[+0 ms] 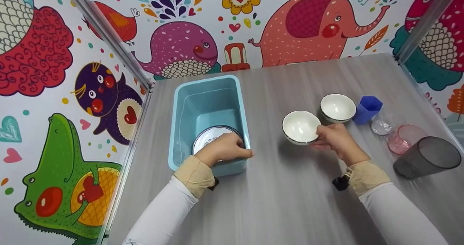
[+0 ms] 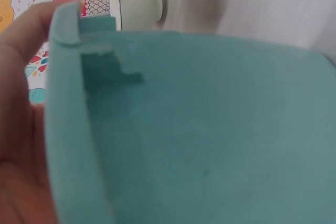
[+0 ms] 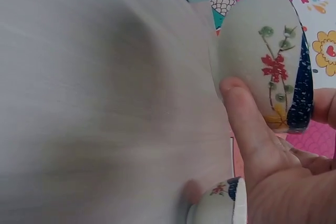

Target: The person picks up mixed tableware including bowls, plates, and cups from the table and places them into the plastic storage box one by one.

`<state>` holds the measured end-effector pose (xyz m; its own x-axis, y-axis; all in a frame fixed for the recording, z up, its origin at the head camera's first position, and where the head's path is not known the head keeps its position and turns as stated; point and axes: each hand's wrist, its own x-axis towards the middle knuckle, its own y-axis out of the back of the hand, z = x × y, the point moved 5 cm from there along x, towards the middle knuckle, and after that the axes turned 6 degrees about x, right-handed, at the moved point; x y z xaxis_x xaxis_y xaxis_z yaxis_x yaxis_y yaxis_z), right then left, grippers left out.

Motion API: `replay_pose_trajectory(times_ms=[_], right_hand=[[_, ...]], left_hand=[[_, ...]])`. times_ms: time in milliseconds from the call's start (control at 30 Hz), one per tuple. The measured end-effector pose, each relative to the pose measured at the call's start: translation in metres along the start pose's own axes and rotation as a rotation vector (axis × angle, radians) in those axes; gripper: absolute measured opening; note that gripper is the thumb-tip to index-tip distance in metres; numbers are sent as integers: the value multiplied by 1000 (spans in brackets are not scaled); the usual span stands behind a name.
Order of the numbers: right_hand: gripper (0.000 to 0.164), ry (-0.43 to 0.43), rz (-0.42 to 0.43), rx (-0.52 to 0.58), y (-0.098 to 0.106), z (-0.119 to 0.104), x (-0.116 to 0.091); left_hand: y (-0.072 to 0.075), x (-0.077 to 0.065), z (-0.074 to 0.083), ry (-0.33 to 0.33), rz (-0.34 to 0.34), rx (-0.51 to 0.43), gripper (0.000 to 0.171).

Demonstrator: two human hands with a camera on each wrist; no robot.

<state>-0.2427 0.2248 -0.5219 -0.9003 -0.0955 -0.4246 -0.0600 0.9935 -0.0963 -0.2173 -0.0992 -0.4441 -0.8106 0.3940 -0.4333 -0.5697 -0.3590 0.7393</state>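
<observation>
A white bowl (image 1: 301,126) is gripped at its right rim by my right hand (image 1: 337,141), held above the table over its shadow. The right wrist view shows red flowers and a dark blue band on the outside of this bowl (image 3: 268,61). My left hand (image 1: 225,147) holds the rim of a light blue bin (image 1: 240,103) near its front right corner. Inside the bin lies a round white plate (image 1: 206,134) with a dark rim and lettering, partly hidden by that hand. A second white bowl (image 1: 338,108) stands on the table just beyond my right hand.
Right of the second bowl stand a blue angular cup (image 1: 368,109), a small clear glass (image 1: 382,125), a pink clear cup (image 1: 404,138) and a tall dark grey tumbler (image 1: 424,158). Printed cartoon panels (image 1: 293,31) border the table (image 1: 268,194) at the back and sides.
</observation>
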Motion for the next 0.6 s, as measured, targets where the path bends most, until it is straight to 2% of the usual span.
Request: replay_pose_trajectory(times_ms=[167,300,600], right_hand=[[35,8,-20,-73,0,-2,-7],[34,19,-47,-107,-4,-8,-12],[33,33,-93,-143,-19,-20,-26]], left_hand=[[2,1,0,7,18,-13,36],[5,1,1,16,32,-49,35],[12,3,5,2,115,-46,48]])
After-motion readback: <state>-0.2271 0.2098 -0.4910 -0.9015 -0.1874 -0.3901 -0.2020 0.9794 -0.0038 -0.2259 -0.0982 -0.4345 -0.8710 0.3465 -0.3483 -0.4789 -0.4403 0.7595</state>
